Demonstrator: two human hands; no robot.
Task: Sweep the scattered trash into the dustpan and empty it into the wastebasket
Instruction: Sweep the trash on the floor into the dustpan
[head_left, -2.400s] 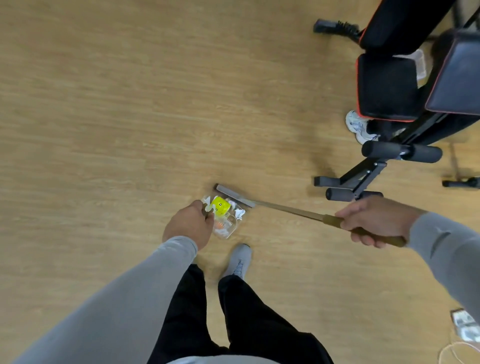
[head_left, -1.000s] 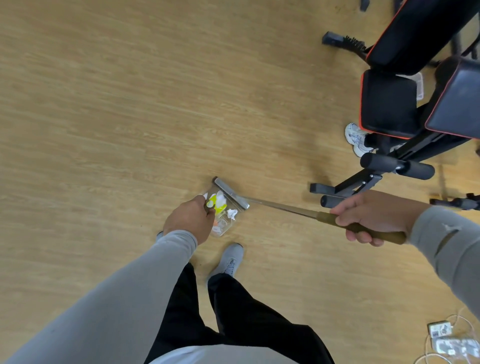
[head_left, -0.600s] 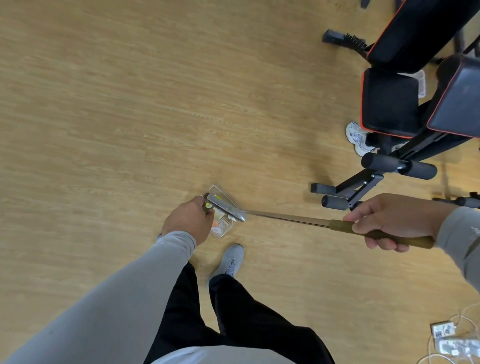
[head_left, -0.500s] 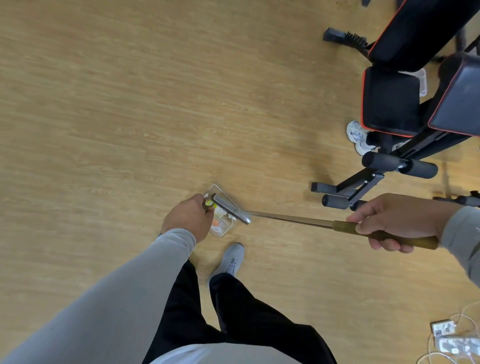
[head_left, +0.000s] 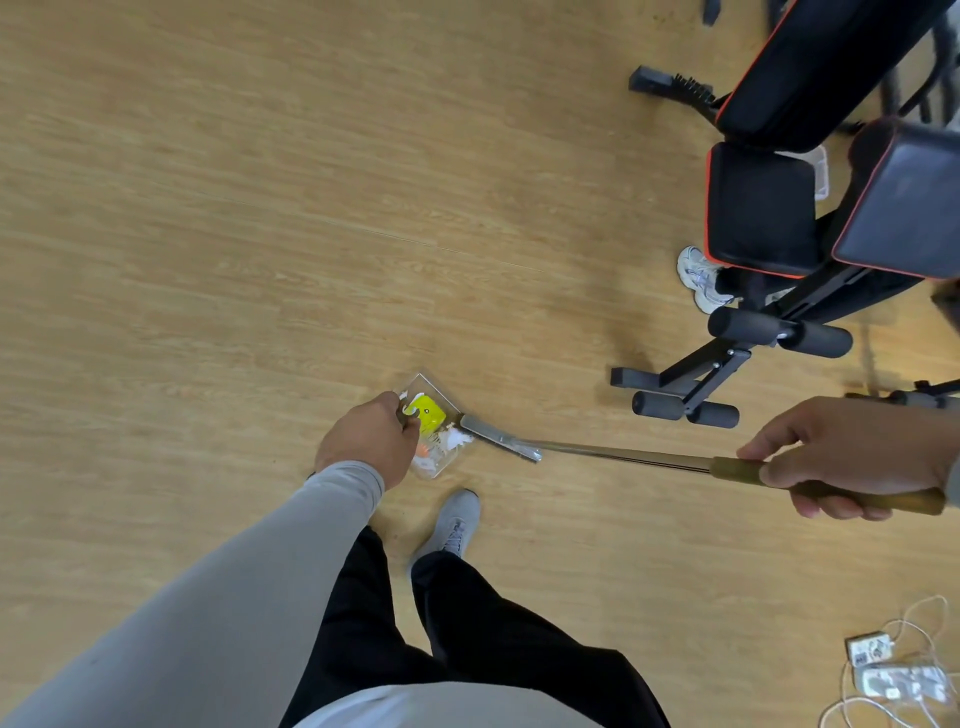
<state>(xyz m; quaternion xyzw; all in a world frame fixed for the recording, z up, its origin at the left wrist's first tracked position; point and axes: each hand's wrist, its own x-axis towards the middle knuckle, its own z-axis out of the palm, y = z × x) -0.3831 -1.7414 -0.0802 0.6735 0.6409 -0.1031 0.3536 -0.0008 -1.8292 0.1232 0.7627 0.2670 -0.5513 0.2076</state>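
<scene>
you're under bright, even indoor light; the wooden floor (head_left: 260, 208) shows soft shadows at 3 o'clock below the bench (head_left: 758, 228). wide-angle bending curves the edges, with slight blur there.

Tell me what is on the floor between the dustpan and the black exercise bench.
In the head view, only the broom head and bare wooden floor lie between the clear dustpan and the bench; no loose trash shows there.
</scene>
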